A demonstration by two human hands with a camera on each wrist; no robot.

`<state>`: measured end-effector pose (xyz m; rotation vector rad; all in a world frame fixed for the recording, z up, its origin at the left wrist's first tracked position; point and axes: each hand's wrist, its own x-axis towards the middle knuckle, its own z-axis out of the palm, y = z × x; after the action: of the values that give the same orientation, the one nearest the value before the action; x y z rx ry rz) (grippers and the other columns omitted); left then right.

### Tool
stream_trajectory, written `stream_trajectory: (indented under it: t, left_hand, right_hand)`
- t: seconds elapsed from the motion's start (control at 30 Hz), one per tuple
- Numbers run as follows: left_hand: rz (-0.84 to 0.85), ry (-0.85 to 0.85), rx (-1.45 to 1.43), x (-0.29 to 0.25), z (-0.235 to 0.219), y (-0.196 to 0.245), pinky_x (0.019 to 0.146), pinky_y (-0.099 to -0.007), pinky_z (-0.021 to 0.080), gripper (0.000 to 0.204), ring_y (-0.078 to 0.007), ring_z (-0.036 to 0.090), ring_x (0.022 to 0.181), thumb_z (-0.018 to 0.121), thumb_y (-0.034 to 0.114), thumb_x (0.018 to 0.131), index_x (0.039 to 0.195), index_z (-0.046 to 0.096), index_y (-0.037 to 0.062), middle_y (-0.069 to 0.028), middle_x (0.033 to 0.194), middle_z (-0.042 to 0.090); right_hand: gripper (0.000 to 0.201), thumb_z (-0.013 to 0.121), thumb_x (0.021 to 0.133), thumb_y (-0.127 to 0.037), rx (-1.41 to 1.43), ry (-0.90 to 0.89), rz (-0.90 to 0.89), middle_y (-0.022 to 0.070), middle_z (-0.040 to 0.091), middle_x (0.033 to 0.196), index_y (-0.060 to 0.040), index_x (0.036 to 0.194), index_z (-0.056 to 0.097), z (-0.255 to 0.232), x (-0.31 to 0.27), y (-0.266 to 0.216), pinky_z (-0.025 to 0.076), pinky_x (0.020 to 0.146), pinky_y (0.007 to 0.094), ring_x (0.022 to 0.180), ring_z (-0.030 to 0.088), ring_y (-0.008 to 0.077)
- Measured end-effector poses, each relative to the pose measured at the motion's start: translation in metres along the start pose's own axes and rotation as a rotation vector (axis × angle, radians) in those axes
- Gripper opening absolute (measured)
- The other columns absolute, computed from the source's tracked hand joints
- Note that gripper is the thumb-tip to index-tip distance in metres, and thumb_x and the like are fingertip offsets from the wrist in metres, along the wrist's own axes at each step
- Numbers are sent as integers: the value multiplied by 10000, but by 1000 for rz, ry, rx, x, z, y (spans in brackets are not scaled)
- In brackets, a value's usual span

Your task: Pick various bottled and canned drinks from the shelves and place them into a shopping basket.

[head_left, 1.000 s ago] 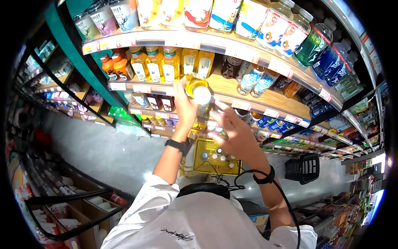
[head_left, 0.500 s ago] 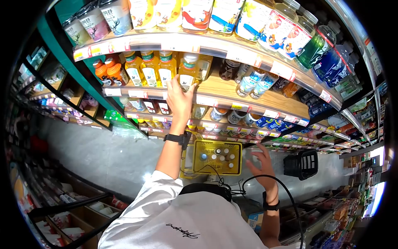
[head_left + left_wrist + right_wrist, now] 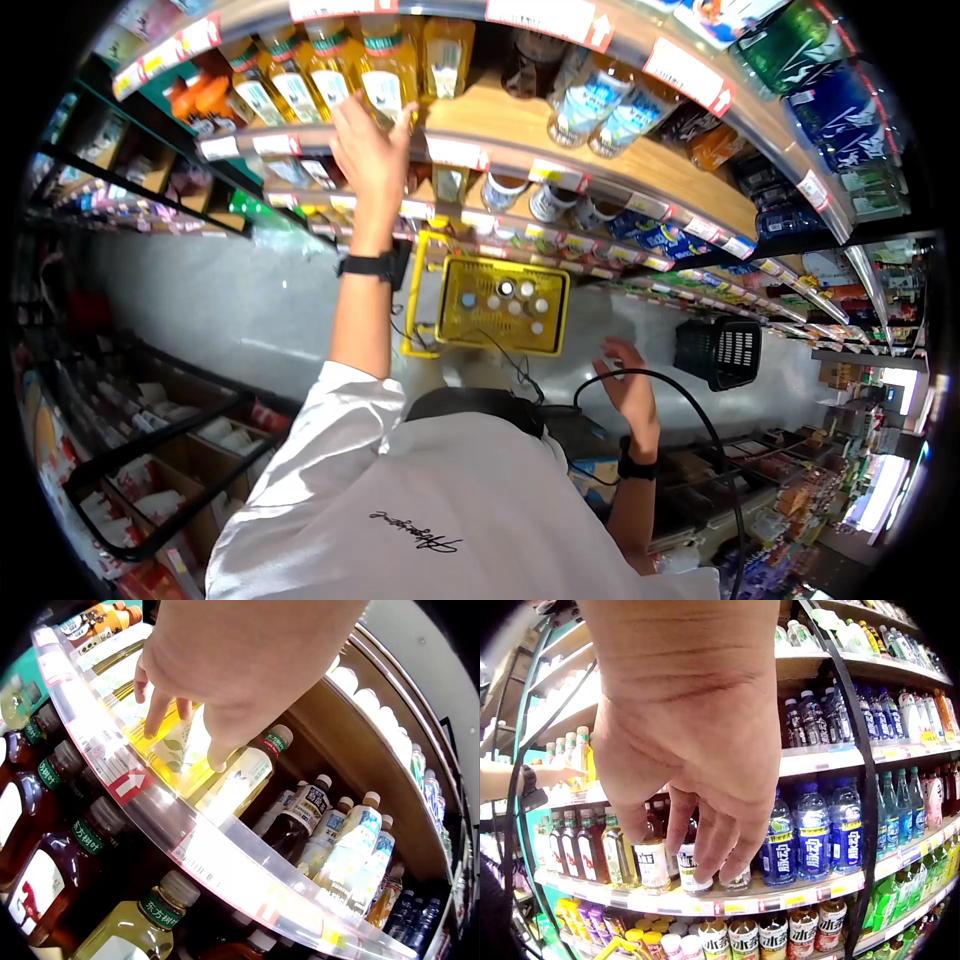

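Evidently the left hand is at work: its fingers are spread and fairly straight, thumb apart, lying against or close to the lower body of a yellow bottle without curling round it. Whether fingertips press on it, I cannot tell. That bottle stands close to the shelf's front edge, left of the bare wooden part of the shelf. Just to its right is another yellow bottle; more line up leftward, ending at orange bottles by the shelf's left end.

Farther right on that board are white-and-blue bottles. Well below the front edge, a yellow basket holds several capped bottles. The right hand hangs beyond the basket's right edge, fingers loosely bent, holding nothing, with a black cable arching past it. A black basket stands farther right.

The likeliest trouble, I'd judge, is a topple: a thumb dragging between the two neighbours could pull either over the front edge. A lesser risk is the cable snagging during a wide reach.
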<state>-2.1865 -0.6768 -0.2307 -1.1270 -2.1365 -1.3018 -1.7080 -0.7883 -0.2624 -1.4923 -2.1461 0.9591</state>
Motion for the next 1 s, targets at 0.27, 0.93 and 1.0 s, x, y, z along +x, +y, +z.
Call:
stream_trajectory:
  t: [0.27, 0.93, 1.0]
  left_hand:
    - [-50, 32, -132, -53, -22, -9, 891, -410, 521, 649, -315, 665, 1012, 910, 332, 775, 1198, 599, -49, -176, 1075, 675]
    - [-1155, -815, 14, -416, -104, -72, 991, -422, 514, 629, -338, 577, 1230, 826, 315, 890, 1320, 519, -26, -226, 1370, 522]
    - [-1045, -880, 63, -421, -111, -73, 1002, -436, 510, 647, -375, 570, 1231, 831, 309, 882, 1332, 510, -26, -241, 1369, 522]
  right_hand:
    - [375, 759, 919, -287, -8, -478, 211, 184, 730, 1100, -17, 1164, 672, 66, 54, 128, 571, 843, 414, 982, 717, 322]
    - [466, 734, 890, -214, -206, -446, 431, 293, 684, 1138, -71, 1247, 470, 331, 94, 368, 522, 910, 517, 1111, 645, 487]
    - [440, 726, 894, -201, -222, -425, 412, 294, 686, 1118, -70, 1226, 468, 336, 96, 370, 522, 900, 524, 1101, 647, 489]
